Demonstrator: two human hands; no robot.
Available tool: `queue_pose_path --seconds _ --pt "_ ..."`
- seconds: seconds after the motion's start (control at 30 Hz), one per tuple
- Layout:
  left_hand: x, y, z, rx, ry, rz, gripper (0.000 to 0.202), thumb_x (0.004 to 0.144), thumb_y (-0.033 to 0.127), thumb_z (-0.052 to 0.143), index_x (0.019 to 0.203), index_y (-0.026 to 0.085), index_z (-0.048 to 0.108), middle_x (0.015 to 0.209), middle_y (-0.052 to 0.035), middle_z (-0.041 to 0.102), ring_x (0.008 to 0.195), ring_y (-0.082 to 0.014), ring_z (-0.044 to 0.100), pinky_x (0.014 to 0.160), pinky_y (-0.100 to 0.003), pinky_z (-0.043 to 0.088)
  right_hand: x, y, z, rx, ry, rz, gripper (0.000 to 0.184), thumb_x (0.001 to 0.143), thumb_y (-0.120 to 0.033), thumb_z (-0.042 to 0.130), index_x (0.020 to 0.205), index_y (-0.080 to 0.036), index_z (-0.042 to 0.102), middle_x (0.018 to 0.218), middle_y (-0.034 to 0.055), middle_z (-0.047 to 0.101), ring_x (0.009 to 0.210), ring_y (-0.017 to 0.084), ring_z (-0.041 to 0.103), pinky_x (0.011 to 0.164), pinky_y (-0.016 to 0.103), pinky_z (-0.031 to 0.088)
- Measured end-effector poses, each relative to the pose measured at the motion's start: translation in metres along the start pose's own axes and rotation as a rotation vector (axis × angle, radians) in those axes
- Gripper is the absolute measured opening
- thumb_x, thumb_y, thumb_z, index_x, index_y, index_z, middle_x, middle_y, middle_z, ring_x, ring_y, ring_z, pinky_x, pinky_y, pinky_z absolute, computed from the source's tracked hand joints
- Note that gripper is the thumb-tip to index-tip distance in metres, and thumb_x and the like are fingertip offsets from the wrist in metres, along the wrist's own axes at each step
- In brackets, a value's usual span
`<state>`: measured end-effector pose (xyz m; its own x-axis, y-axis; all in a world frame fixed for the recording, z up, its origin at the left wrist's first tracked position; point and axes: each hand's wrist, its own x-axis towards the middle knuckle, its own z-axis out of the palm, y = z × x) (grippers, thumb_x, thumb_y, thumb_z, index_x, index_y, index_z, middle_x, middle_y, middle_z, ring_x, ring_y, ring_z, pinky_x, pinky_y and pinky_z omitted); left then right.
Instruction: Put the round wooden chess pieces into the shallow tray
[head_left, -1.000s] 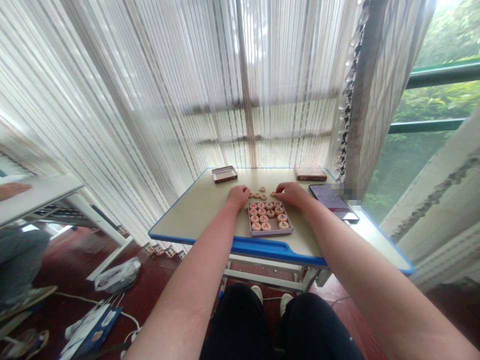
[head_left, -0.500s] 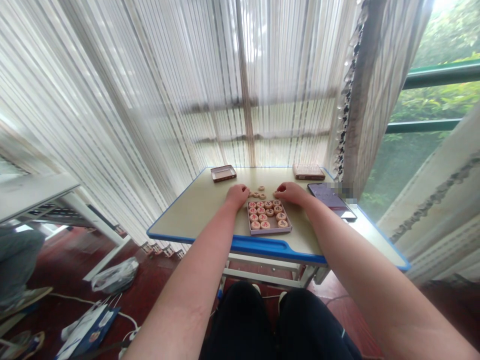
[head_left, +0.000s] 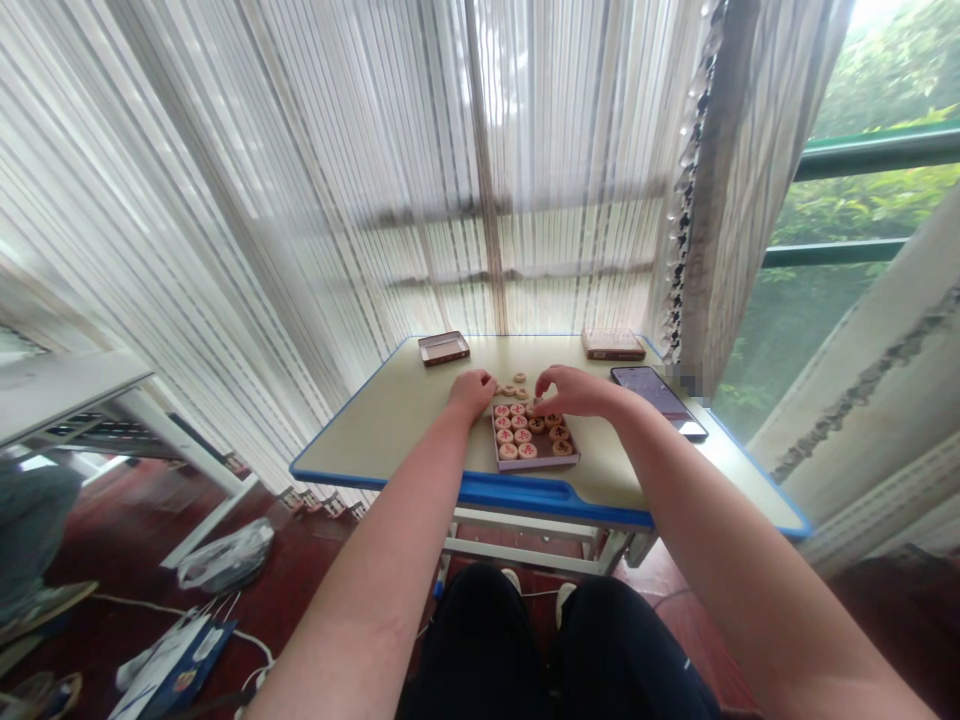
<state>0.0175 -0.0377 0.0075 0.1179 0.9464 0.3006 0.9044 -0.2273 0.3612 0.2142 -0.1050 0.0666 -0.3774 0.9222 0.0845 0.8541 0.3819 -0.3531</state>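
An open shallow box (head_left: 537,463) on the table holds round wooden Chinese chess pieces. Red-lettered ones (head_left: 507,437) fill its left side and dark-lettered ones (head_left: 560,434) line its right, with a gap of box floor between. Over the box's far right corner, my right hand (head_left: 571,388) pinches a Chinese chess piece (head_left: 538,401), mostly hidden by the fingers. My left hand (head_left: 472,391) rests on the table at the box's far left, its fingers curled closed at another piece (head_left: 498,390). Several loose pieces (head_left: 520,378) lie between the hands, beyond the box.
A shallow box lid (head_left: 444,348) lies at the table's far left. At the far right sits a box with a clear top (head_left: 615,345), and a phone (head_left: 658,400) lies near the right edge. Curtains hang behind the table (head_left: 375,430). Bags (head_left: 225,557) lie on the floor at left.
My right hand has moved left from the table to above the box's far edge, with a piece in its fingers. My left hand stays beside the box. The view has shifted slightly.
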Motion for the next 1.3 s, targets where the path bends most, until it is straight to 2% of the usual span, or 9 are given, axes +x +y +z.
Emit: queue_pose_path --seconds 0.23,0.73,0.93,1.03,1.1,1.13,1.2,1.3 --pt "0.002 -0.005 0.005 -0.005 0.029 0.029 0.031 0.079 0.038 0.044 0.087 0.019 0.066 0.089 -0.0064 0.067 0.083 -0.0177 0.059 0.075 -0.026 0.042 -0.003 -0.003 0.006 -0.068 -0.144 -0.096 0.034 0.061 -0.045 0.064 0.088 -0.023 0.064 0.101 0.0051 0.056 0.084 0.019 0.055 0.069 0.025 0.042" --pt "0.004 -0.005 0.005 0.000 0.006 0.014 0.030 0.079 0.037 0.045 0.090 0.019 0.067 0.092 -0.0059 0.067 0.086 -0.0164 0.058 0.078 -0.024 0.042 0.002 0.004 0.012 -0.110 -0.147 -0.117 0.034 0.061 -0.048 0.064 0.084 -0.023 0.064 0.095 0.0050 0.054 0.080 0.019 0.055 0.068 0.026 0.043" --pt "0.005 -0.007 0.006 -0.017 0.018 0.027 0.028 0.078 0.035 0.046 0.089 0.020 0.067 0.091 -0.0053 0.067 0.085 -0.0169 0.058 0.077 -0.024 0.042 0.002 0.002 0.008 -0.009 -0.074 -0.112 0.030 0.066 -0.046 0.061 0.086 -0.023 0.064 0.097 0.0051 0.057 0.083 0.019 0.055 0.069 0.027 0.043" --pt "0.005 -0.008 0.006 -0.033 -0.009 0.026 0.028 0.077 0.034 0.047 0.090 0.020 0.067 0.091 -0.0048 0.067 0.086 -0.0164 0.058 0.077 -0.024 0.042 0.010 0.006 0.016 0.049 0.101 -0.134 0.029 0.075 -0.042 0.053 0.092 -0.022 0.064 0.101 0.0060 0.059 0.090 0.019 0.054 0.079 0.029 0.041" --pt "0.006 -0.009 0.007 -0.049 -0.025 0.029 0.028 0.077 0.034 0.048 0.091 0.020 0.067 0.092 -0.0045 0.067 0.085 -0.0158 0.058 0.078 -0.024 0.042 0.019 0.012 0.025 0.053 0.227 -0.157 0.032 0.080 -0.042 0.047 0.099 -0.021 0.064 0.108 0.0065 0.058 0.100 0.020 0.051 0.090 0.032 0.036" --pt "0.006 -0.009 0.007 -0.056 -0.028 0.034 0.028 0.077 0.034 0.048 0.091 0.020 0.067 0.092 -0.0044 0.067 0.085 -0.0156 0.058 0.077 -0.024 0.042 0.023 0.015 0.030 0.049 0.246 -0.175 0.034 0.082 -0.042 0.044 0.103 -0.022 0.063 0.112 0.0058 0.058 0.105 0.020 0.049 0.095 0.033 0.032" --pt "0.007 -0.011 0.008 -0.066 -0.021 0.049 0.029 0.077 0.036 0.048 0.091 0.020 0.067 0.091 -0.0044 0.067 0.084 -0.0156 0.058 0.076 -0.024 0.042 0.029 0.021 0.037 0.047 0.187 -0.184 0.038 0.085 -0.043 0.039 0.108 -0.023 0.062 0.117 0.0040 0.058 0.112 0.020 0.045 0.099 0.032 0.028" --pt "0.007 -0.012 0.009 -0.064 -0.005 0.068 0.029 0.077 0.037 0.048 0.089 0.020 0.067 0.090 -0.0043 0.067 0.083 -0.0161 0.058 0.074 -0.024 0.042 0.034 0.026 0.039 0.023 0.089 -0.117 0.044 0.086 -0.048 0.033 0.106 -0.022 0.064 0.113 0.0040 0.061 0.111 0.021 0.047 0.096 0.030 0.031"
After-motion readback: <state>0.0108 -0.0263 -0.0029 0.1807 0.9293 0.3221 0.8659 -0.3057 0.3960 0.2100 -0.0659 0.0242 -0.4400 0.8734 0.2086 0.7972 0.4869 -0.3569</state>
